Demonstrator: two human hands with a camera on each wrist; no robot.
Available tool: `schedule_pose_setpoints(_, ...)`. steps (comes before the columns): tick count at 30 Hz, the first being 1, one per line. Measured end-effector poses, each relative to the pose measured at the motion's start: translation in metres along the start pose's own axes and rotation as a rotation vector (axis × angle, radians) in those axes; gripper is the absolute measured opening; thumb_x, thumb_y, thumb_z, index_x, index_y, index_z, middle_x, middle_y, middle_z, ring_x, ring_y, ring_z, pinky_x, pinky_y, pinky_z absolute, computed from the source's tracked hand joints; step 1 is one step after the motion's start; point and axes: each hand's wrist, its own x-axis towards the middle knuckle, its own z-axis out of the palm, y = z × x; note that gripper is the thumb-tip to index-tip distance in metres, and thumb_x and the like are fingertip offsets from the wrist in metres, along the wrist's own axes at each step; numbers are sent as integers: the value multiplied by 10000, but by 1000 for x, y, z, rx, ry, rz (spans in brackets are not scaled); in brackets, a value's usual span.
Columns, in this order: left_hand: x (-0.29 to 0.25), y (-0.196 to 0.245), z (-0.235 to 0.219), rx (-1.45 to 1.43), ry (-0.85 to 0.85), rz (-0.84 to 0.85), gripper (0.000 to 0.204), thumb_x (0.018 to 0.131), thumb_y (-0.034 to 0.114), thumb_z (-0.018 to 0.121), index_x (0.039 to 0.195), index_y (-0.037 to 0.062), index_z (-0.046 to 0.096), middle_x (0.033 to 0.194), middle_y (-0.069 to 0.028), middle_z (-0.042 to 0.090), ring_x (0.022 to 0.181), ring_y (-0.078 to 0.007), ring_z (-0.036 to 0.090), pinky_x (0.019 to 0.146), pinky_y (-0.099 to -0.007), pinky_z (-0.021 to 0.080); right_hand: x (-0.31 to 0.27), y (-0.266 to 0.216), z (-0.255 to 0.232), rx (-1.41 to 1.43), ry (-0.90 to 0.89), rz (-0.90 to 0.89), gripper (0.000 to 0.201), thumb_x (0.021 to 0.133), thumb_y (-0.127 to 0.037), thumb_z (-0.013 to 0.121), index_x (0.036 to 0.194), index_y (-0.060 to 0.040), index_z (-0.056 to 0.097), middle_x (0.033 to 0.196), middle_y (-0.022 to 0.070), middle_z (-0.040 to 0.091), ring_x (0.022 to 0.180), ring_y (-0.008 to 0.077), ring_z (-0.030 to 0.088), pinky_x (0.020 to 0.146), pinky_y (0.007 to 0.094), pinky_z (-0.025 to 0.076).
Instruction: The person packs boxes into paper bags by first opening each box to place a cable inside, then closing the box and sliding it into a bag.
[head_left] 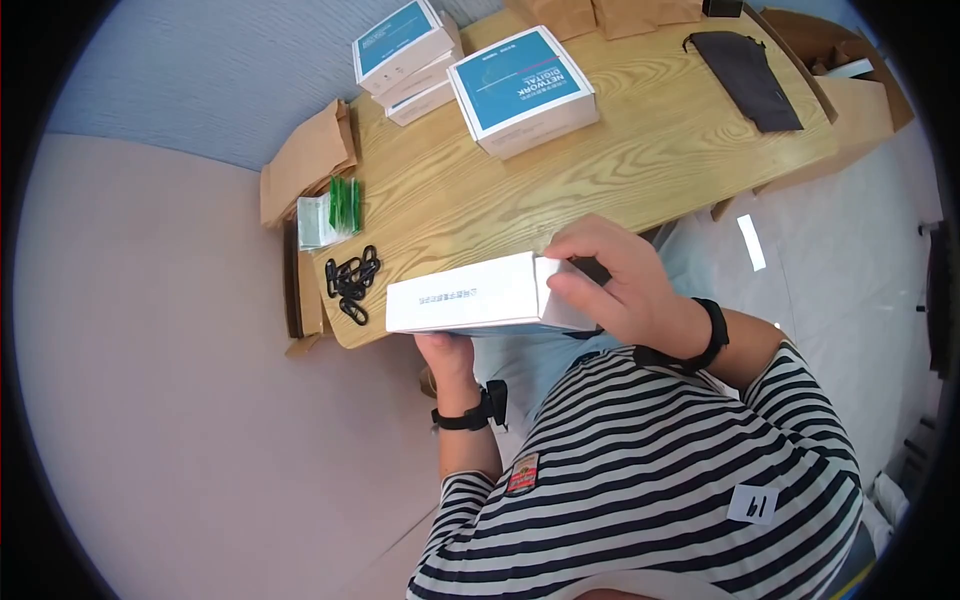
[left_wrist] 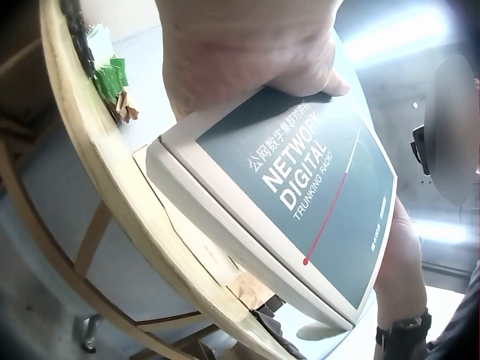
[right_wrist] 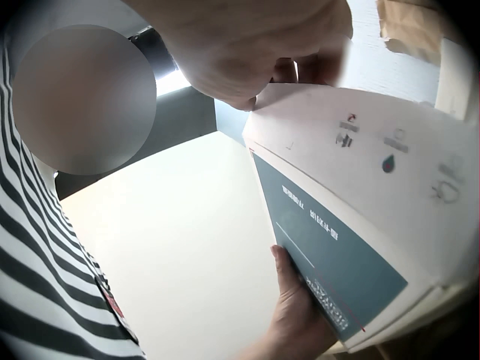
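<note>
Over the table [head_left: 640,150] edge, both hands grip a white-and-teal radio box [head_left: 470,295]: left hand [head_left: 448,352] cradling beneath, right hand [head_left: 625,285] pinching its end flap.

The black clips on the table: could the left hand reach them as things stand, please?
Probably not at once: the left hand grips the white box from below, though the black clips lie uncovered beside it.

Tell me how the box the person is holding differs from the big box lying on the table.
The held box is off the table, gripped at both ends by the left hand and right hand; the table box lies flat, untouched. The held box shows the head camera its white side, its teal face turned down; the table box shows its teal face upward. Both are white with a teal face reading NETWORK DIGITAL.
</note>
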Motion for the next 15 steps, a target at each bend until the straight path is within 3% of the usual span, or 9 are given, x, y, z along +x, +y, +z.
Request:
schedule_pose_setpoints(3, -2, -4, 7, -27, -53, -71, 1074, 716, 757, 763, 1429, 19, 447, 1376, -92, 568, 1295, -240, 547, 1098, -419, 453, 9, 4, -1, 55, -115, -31, 333, 922, -86, 697, 1236, -29, 602, 1086, 117, 662, 969, 235, 629, 880, 339, 493)
schedule_pose_setpoints(5, 0, -3, 18, -43, -72, -103, 1103, 716, 773, 747, 1453, 18, 426, 1402, -96, 551, 1323, -242, 526, 1115, -421, 441, 12, 3, 0, 258, -121, 177, 287, 965, -108, 658, 1237, -26, 618, 1111, 75, 639, 1010, 178, 602, 902, 310, 479)
schedule_pose_setpoints(7, 1, 2, 30, -44, 88, -66, 1092, 741, 829, 671, 1500, 85, 419, 1435, -86, 552, 1323, -273, 545, 1132, -464, 438, 12, 9, -5, 249, -72, 184, 280, 981, -121, 647, 1243, -25, 621, 1115, 57, 628, 996, 156, 591, 896, 303, 479)
schedule_pose_setpoints(9, 6, 6, 25, -135, 99, -114, 1113, 745, 868, 605, 1523, 100, 395, 1475, -93, 521, 1364, -274, 506, 1153, -469, 415, 7, 16, -10, 245, -34, 189, 275, 996, -133, 635, 1249, -25, 624, 1119, 40, 616, 981, 133, 581, 889, 295, 479)
schedule_pose_setpoints(11, 11, 10, 15, -225, 117, -158, 1136, 749, 907, 539, 1547, 116, 372, 1514, -99, 490, 1405, -275, 467, 1173, -473, 393, 1, 22, -15, 181, -52, 423, 322, 1001, -212, 644, 1244, 0, 646, 1019, 47, 643, 905, 127, 589, 804, 271, 486)
schedule_pose_setpoints(13, 13, 9, 1, -315, 53, -124, 1111, 772, 940, 428, 1559, 157, 378, 1538, -90, 478, 1416, -288, 461, 1185, -502, 373, -2, 17, -18, 182, -119, 431, 365, 1016, -247, 629, 1268, 18, 635, 972, 57, 673, 851, 129, 608, 757, 265, 490)
schedule_pose_setpoints(14, 12, 7, -8, -526, -21, -91, 904, 903, 828, 442, 1500, 148, 447, 1444, -126, 553, 1341, -292, 524, 1140, -496, 418, -5, 13, -18, 221, -281, 583, 381, 1017, -262, 632, 1269, 23, 635, 937, 61, 683, 815, 132, 615, 732, 269, 494)
schedule_pose_setpoints(15, 15, 5, -15, -523, -19, -96, 904, 903, 828, 442, 1500, 148, 447, 1444, -126, 553, 1341, -292, 524, 1140, -496, 418, -9, 10, -17, 258, -445, 733, 397, 1018, -278, 635, 1269, 29, 635, 903, 66, 693, 779, 136, 622, 707, 273, 498)
